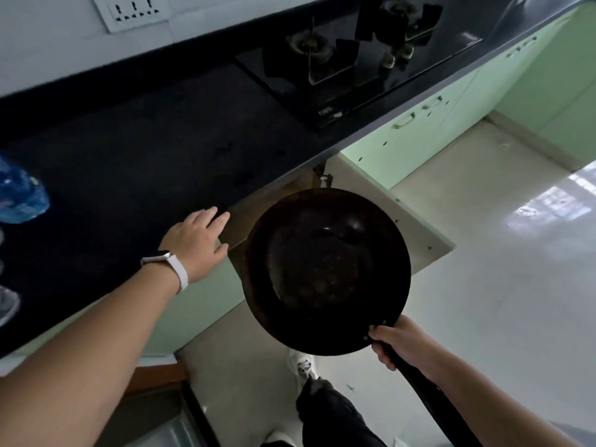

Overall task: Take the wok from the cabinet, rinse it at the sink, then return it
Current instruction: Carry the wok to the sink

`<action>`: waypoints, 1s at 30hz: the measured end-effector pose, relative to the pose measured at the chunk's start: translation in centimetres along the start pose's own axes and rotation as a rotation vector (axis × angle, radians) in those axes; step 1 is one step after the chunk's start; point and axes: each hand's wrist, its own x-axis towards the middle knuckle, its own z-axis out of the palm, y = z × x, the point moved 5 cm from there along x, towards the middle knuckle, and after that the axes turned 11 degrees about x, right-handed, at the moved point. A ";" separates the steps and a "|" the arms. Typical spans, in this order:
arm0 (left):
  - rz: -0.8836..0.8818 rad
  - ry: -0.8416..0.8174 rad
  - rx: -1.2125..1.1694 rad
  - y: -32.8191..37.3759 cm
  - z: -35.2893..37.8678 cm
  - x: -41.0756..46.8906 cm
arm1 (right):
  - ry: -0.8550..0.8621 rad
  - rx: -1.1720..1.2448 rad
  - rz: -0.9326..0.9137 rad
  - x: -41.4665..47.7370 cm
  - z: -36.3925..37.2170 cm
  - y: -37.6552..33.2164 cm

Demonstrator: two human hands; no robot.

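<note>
A round black wok (325,272) with a long dark handle hangs in the air in front of the open cabinet (283,201) under the dark counter. My right hand (398,345) grips the handle just behind the bowl, at the lower right. My left hand (196,238), with a white watch on the wrist, lies with straight fingers against the counter's front edge and the top of the pale green door, left of the wok. The cabinet's inside is dim and mostly hidden by the wok.
The open cabinet door (396,201) swings out to the right over the glossy floor (503,301). A black gas hob (348,62) sits on the counter (129,162). A blue plastic bottle (21,195) lies at the left edge. My shoe (303,366) stands below the wok.
</note>
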 end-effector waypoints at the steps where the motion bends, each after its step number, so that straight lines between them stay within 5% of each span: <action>1: -0.002 -0.043 -0.044 0.4 -0.7 -0.5 | -0.004 0.006 -0.006 -1.3 -0.2 -0.7; 9: 0.021 -0.189 -0.371 3.6 -7.2 -3.6 | -0.015 0.066 -0.069 -8.0 -1.9 -6.1; 16: -0.156 -0.116 -0.883 7.4 -12.4 -3.1 | -0.064 0.077 -0.146 -9.4 -4.9 -11.0; 26: -0.328 0.002 -1.246 12.9 -19.5 4.0 | -0.081 0.063 -0.230 -7.6 -13.1 -18.0; 30: -0.416 -0.156 -1.601 17.4 -20.6 6.8 | -0.058 0.062 -0.265 -8.2 -17.1 -19.6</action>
